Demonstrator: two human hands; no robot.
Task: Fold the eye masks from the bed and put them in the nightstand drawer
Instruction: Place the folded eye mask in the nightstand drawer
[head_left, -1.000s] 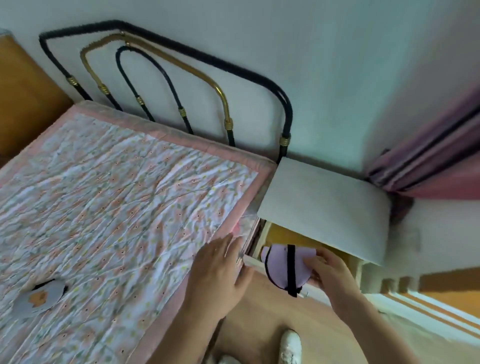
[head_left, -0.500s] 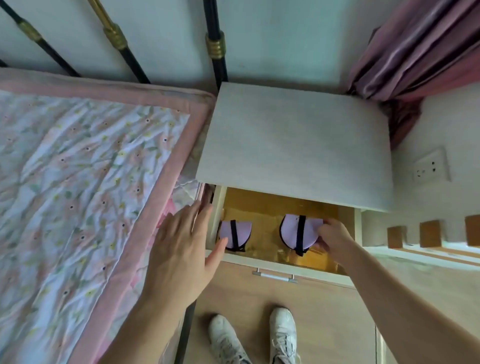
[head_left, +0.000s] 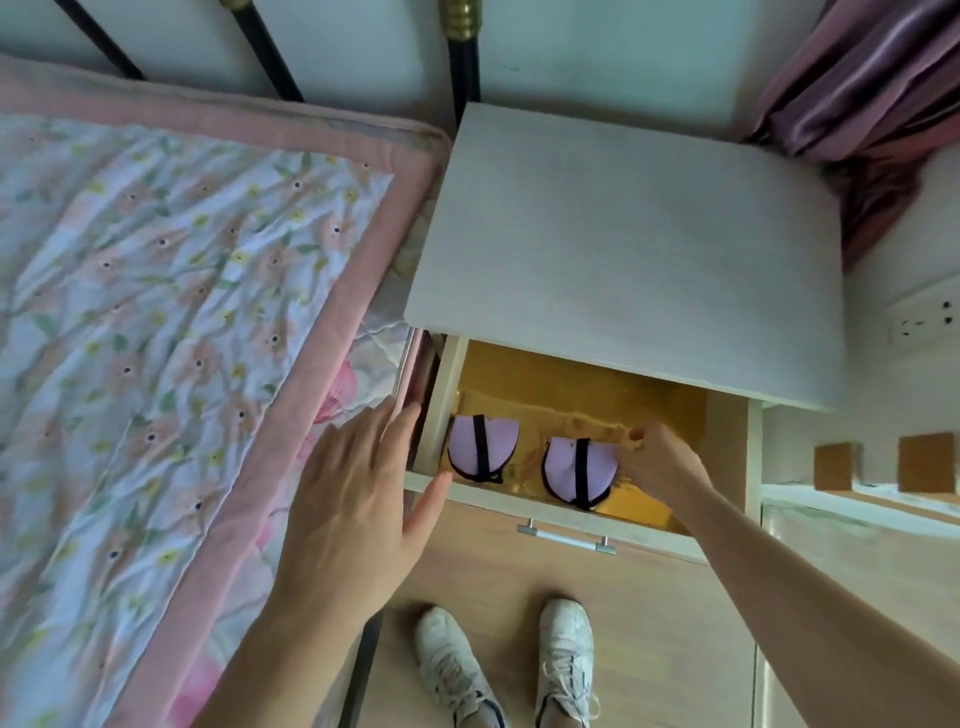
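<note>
My right hand has just set the 2nd folded mask into the drawer, fingers still pinching; left hand spread flat.

Pink curtain top right; wall socket at right; white sneakers on wooden floor.

Right hand fingertips hidden behind right mask; drawer back under nightstand top.
</note>
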